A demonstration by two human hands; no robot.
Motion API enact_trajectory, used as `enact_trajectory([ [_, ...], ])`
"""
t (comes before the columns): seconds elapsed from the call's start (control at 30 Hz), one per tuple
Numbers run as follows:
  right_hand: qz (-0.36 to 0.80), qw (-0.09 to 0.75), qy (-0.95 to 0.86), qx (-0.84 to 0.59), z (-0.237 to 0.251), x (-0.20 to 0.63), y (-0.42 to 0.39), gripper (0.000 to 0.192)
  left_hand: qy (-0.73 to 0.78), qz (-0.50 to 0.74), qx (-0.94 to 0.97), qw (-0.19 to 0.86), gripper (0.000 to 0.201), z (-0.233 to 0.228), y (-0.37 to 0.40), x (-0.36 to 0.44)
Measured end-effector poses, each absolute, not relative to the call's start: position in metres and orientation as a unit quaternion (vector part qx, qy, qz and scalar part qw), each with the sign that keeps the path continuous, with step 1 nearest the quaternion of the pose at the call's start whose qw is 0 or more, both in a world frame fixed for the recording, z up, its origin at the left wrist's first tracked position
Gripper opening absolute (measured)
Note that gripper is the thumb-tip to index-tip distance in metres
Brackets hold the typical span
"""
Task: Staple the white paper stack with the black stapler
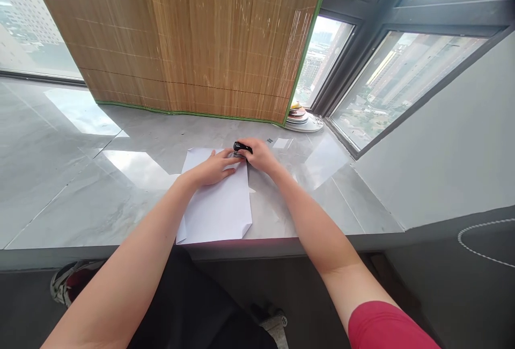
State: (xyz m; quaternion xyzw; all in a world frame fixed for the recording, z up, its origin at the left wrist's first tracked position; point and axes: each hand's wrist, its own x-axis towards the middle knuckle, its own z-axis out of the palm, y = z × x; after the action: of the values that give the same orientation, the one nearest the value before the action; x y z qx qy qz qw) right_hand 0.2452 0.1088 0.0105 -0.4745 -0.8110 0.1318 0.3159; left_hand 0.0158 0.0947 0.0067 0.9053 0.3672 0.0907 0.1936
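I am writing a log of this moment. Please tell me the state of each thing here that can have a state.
left hand: flat on the paper, pressing
right hand: closed over the stapler
stapler: at the paper's far corner, under the hand
paper: lying flat, near corner folded
bamboo blind: lowered to the sill

A high-rise flat: marble window ledge (80, 177), bamboo blind (201, 37), towers outside.

Marble sill (80, 188) with paper (219, 204), plates (303, 119).
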Motion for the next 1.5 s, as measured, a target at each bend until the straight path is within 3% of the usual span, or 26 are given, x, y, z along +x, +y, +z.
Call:
enact_trajectory([
  [0.57, 0.128, 0.332, -0.790, -0.500, 0.007, 0.261, 0.117, 0.032, 0.398, 0.033, 0.898, 0.184, 0.053, 0.011, 0.090, 0.018],
  [1.5, 0.075, 0.286, -0.803, -0.517, 0.003, 0.260, 0.116, 0.036, 0.409, 0.118, 0.876, 0.225, 0.053, -0.010, 0.095, 0.035],
])
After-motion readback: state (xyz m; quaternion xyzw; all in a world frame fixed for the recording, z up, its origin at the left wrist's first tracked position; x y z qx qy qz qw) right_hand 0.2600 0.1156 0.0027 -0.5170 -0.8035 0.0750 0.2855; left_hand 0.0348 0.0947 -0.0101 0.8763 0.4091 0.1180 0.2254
